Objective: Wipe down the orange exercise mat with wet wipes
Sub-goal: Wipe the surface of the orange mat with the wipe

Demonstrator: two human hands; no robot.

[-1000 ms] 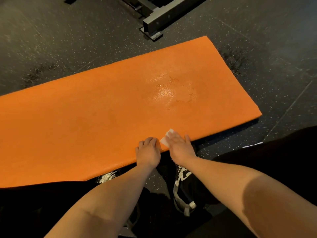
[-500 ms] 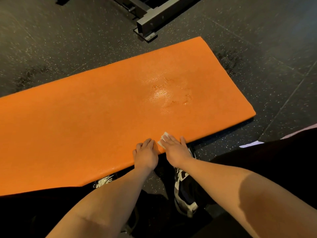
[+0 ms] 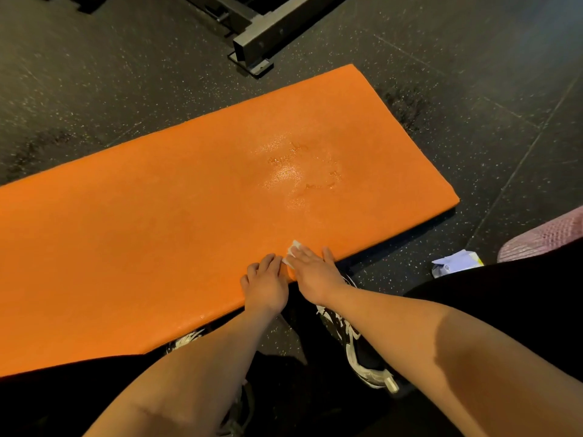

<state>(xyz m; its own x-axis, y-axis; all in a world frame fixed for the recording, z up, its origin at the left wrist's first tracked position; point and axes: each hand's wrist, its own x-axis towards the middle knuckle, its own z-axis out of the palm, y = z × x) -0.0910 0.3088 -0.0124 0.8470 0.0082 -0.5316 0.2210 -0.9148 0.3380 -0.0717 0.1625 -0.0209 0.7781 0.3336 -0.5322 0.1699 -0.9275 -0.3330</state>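
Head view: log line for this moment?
right hand presses wet wipe on orange mat near edge | left hand rests beside it | wet patch mid-mat

Black rubber flooring (image 3: 126, 74) flecked with pale specks fills the frame, laid in large tiles whose seams run diagonally through the upper right, the kind of surface found in a gym. At top centre, the dark steel frame (image 3: 268, 29) of a piece of heavy equipment rests on the rubber, its foot plate near the far edge of a padded orange mat (image 3: 157, 231) lying flat across the middle of the frame. What looks like a second, pink mat (image 3: 542, 238) shows at the right edge. Black-and-white trainers (image 3: 356, 348) stand on the flooring at lower centre.
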